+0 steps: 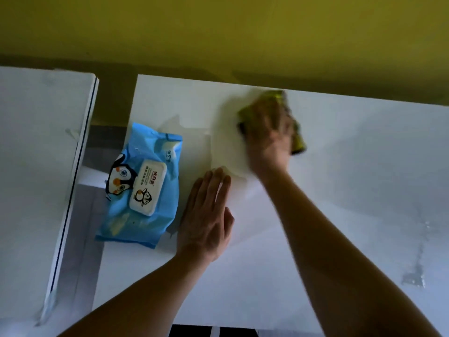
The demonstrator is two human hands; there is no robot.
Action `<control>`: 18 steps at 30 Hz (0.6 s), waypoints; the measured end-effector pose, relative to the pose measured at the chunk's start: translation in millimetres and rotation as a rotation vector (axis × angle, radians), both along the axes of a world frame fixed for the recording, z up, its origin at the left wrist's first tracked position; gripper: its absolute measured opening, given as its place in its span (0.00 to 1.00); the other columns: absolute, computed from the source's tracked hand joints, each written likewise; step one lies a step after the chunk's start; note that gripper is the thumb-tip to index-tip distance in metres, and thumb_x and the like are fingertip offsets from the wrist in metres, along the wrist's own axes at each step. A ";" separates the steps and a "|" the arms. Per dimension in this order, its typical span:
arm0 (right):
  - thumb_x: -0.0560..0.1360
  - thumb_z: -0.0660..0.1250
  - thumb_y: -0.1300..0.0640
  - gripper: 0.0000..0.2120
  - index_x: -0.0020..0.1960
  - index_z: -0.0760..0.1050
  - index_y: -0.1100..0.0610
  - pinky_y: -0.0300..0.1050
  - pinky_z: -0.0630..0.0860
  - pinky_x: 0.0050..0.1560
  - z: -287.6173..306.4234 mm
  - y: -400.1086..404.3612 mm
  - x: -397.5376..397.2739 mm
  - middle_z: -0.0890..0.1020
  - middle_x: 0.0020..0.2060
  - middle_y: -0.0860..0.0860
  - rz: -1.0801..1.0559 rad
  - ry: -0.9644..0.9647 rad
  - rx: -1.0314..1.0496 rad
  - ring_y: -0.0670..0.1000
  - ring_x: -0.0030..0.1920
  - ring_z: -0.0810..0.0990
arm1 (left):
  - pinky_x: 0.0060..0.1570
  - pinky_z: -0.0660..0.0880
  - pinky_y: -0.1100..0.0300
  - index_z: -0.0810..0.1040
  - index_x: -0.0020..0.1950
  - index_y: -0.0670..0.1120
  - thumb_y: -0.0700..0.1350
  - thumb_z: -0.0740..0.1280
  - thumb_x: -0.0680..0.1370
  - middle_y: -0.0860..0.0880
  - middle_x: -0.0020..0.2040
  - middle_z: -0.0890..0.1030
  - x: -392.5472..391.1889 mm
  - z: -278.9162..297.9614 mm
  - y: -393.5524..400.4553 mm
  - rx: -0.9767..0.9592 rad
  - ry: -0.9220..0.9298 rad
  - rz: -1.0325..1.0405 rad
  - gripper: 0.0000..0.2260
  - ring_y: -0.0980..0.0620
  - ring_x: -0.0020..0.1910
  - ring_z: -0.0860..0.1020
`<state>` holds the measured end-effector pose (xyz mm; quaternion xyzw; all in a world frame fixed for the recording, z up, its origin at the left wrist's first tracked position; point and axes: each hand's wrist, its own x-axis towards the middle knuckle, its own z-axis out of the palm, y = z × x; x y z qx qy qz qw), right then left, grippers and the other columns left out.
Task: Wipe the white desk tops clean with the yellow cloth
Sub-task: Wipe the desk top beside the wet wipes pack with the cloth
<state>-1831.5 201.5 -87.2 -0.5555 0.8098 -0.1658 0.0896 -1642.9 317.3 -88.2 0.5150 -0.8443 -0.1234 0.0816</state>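
Yellow wall behind; two white desks, gap between. Right desk [340,166]: yellow cloth [297,139] near far edge, pressed under right hand [268,132], blurred, grip unclear. Left hand [206,212] flat, fingers straight, nearer left edge. Blue wipes pack [143,188] overhanging left edge. Unwiped streaks toward right edge.

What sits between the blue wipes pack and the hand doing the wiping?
In the head view, the left hand lies flat on the desk top between the wipes pack and the right hand, which presses the yellow cloth; otherwise bare white surface.

Two bare forearms — no sleeves, watch or rings showing — ending in ungloved hands, left [206,215] and right [269,135].
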 end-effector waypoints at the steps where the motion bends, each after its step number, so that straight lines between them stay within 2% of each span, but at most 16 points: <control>1: 0.81 0.59 0.38 0.29 0.79 0.62 0.45 0.53 0.50 0.78 0.6 4.9 -30.7 0.56 0.80 0.57 -0.154 -0.004 0.006 0.62 0.79 0.55 | 0.81 0.56 0.46 0.59 0.83 0.41 0.46 0.55 0.82 0.43 0.83 0.60 -0.7 0.2 0.6 0.000 0.003 0.004 0.29 0.43 0.83 0.58; 4: 0.81 0.55 0.40 0.27 0.79 0.60 0.44 0.55 0.51 0.78 7.7 9.6 -101.8 0.53 0.81 0.57 -0.496 -0.042 0.003 0.63 0.78 0.55 | 0.81 0.58 0.45 0.59 0.83 0.42 0.46 0.55 0.81 0.43 0.84 0.59 -1.9 1.1 1.0 0.007 0.008 0.012 0.29 0.43 0.83 0.58; 7: 0.82 0.53 0.41 0.28 0.80 0.58 0.45 0.58 0.48 0.78 10.8 -13.0 -95.3 0.51 0.81 0.57 -0.636 -0.081 -0.001 0.63 0.79 0.52 | 0.81 0.59 0.45 0.59 0.83 0.42 0.46 0.55 0.81 0.43 0.84 0.58 -2.9 0.3 -0.9 0.008 0.006 0.015 0.29 0.43 0.83 0.57; 9: 0.83 0.54 0.40 0.28 0.81 0.56 0.46 0.55 0.46 0.78 8.8 -36.9 -53.9 0.51 0.81 0.57 -0.479 -0.021 0.081 0.62 0.80 0.50 | 0.80 0.59 0.44 0.59 0.83 0.42 0.46 0.55 0.81 0.43 0.84 0.58 -3.1 1.3 0.4 0.019 0.020 0.018 0.29 0.44 0.83 0.57; 11: 0.82 0.54 0.40 0.28 0.81 0.56 0.45 0.51 0.46 0.78 8.9 -64.6 5.0 0.52 0.81 0.56 -0.177 -0.006 0.121 0.61 0.80 0.50 | 0.80 0.60 0.44 0.60 0.83 0.42 0.46 0.56 0.81 0.43 0.84 0.59 -2.4 1.5 -0.6 0.019 0.030 0.017 0.29 0.44 0.83 0.57; 14: 0.81 0.55 0.38 0.28 0.79 0.59 0.43 0.56 0.47 0.79 14.3 -83.5 89.5 0.53 0.81 0.53 0.247 -0.070 0.086 0.60 0.80 0.50 | 0.81 0.56 0.47 0.60 0.82 0.43 0.47 0.57 0.80 0.42 0.83 0.58 -0.4 0.5 -0.3 -0.018 0.019 0.034 0.30 0.42 0.82 0.60; 16: 0.82 0.53 0.38 0.27 0.79 0.61 0.42 0.58 0.47 0.80 16.1 -83.8 106.1 0.55 0.81 0.51 0.376 -0.120 0.058 0.59 0.80 0.50 | 0.81 0.55 0.49 0.58 0.82 0.42 0.48 0.57 0.81 0.44 0.82 0.56 0.6 -0.3 -0.8 -0.036 -0.001 0.033 0.29 0.42 0.82 0.60; 18: 0.82 0.51 0.37 0.25 0.78 0.60 0.40 0.56 0.46 0.80 11.3 -79.1 78.7 0.56 0.81 0.47 0.384 -0.001 0.068 0.57 0.81 0.49 | 0.82 0.56 0.47 0.58 0.83 0.44 0.47 0.55 0.82 0.42 0.84 0.56 1.7 -1.7 -2.0 -0.020 0.014 0.015 0.29 0.44 0.83 0.57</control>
